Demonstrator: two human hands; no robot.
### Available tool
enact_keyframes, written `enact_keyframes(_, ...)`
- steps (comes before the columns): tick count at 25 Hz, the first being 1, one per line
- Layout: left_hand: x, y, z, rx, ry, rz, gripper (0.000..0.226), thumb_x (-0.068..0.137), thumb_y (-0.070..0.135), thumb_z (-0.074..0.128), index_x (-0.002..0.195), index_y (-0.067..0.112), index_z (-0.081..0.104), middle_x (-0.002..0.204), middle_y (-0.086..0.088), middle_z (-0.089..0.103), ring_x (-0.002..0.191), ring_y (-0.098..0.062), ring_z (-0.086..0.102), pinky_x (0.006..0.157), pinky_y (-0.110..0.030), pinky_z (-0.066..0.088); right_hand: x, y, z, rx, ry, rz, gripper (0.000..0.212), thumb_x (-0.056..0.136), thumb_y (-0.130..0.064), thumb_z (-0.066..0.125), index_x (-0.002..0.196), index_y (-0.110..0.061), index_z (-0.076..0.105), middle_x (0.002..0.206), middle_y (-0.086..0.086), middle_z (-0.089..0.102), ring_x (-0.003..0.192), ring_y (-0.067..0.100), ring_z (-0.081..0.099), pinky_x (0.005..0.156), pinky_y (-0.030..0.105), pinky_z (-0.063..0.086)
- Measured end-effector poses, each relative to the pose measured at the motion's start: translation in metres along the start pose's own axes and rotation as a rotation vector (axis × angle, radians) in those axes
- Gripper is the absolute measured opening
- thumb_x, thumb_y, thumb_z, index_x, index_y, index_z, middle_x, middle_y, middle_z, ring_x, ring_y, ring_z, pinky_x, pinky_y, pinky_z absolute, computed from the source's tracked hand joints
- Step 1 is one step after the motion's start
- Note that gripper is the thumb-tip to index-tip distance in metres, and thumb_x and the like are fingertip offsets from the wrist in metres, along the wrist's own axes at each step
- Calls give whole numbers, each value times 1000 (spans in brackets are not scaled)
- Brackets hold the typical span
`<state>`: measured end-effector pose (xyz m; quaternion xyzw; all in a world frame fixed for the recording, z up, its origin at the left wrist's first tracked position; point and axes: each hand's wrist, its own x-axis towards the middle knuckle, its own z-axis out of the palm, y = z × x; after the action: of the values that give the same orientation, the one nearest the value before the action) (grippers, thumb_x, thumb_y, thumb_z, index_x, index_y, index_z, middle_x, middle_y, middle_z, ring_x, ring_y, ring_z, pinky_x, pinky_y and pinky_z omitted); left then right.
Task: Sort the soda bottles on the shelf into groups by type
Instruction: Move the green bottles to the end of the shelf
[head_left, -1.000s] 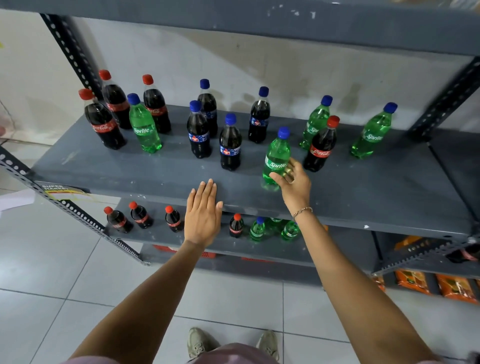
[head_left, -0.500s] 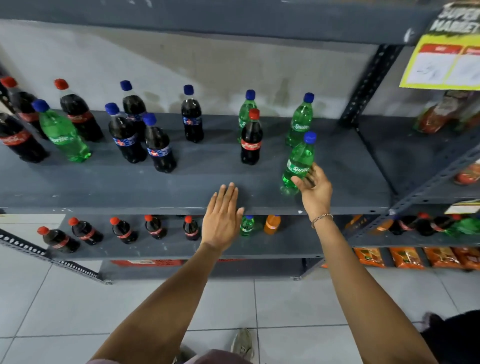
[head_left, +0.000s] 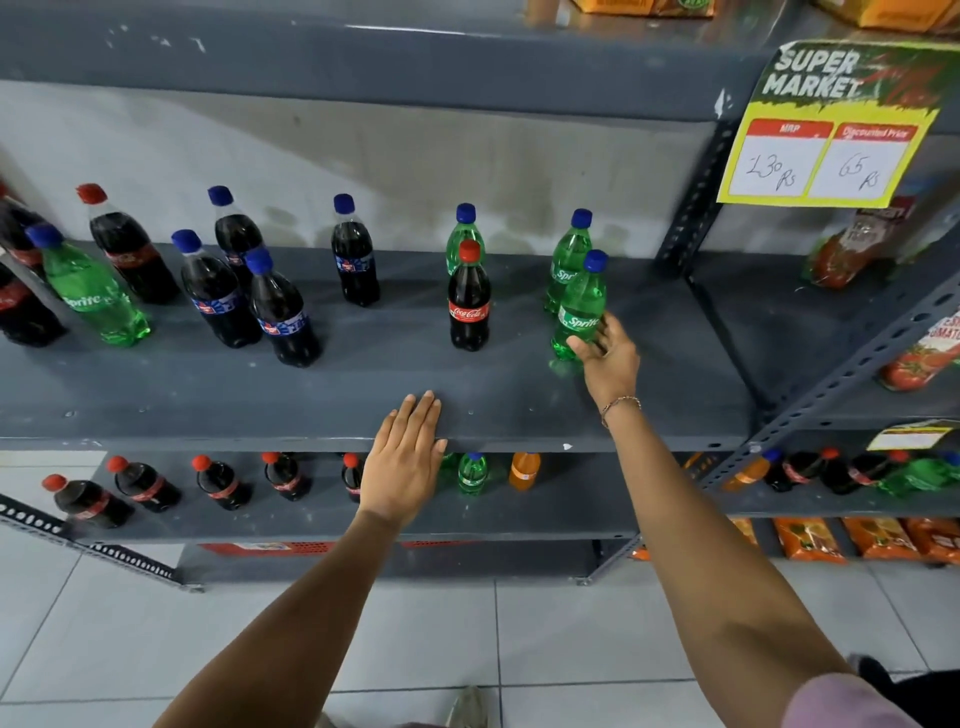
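The right hand (head_left: 605, 358) is wrapped around the lower half of a green plastic Sprite bottle (head_left: 579, 306) with a blue screw cap, standing upright toward the right end of the grey metal shelf (head_left: 311, 400); thumb on the near side, fingers curled behind the ribbed base; a thin bracelet (head_left: 621, 404) circles the wrist. The left hand (head_left: 405, 457) lies flat and spread, holding nothing, palm down on the shelf's front edge near its middle. Just behind the held bottle stands a second Sprite bottle (head_left: 569, 260), close by or touching, I cannot tell; a third Sprite bottle (head_left: 464, 234) sits toward the back edge, partly hidden by a red-capped Coca-Cola bottle (head_left: 469, 296) of dark liquid. Further left, four dark bottles with blue caps (head_left: 283, 312) stand in a loose cluster; near the left end a tilted-looking Sprite bottle (head_left: 88, 291) stands among more red-capped cola bottles (head_left: 127, 247). The shelf paint is matt and scuffed; a glossy yellow price sign (head_left: 831, 130) hangs at the upper right.
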<state>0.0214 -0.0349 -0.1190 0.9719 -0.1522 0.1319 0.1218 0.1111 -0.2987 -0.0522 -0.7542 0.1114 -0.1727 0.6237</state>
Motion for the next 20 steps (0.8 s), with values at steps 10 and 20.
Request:
enact_keyframes(10, 1, -4, -2, 9, -14, 25, 57, 101, 36, 15, 137, 3, 44, 142, -14, 47, 134, -30, 39, 112, -42, 27, -9, 4, -5, -91, 56, 113, 58, 76, -5, 71, 126, -3, 42, 123, 8, 54, 115, 18, 52, 97, 28, 44)
enact_keyframes(20, -36, -115, -43, 53, 75, -211, 59, 99, 37, 17, 137, -2, 41, 144, -18, 43, 135, -34, 36, 114, -43, 17, -96, -19, 117, -358, -303, -81, 13, 81, 2, 57, 83, -9, 64, 84, 8, 71, 72, 9, 60, 63, -2, 40)
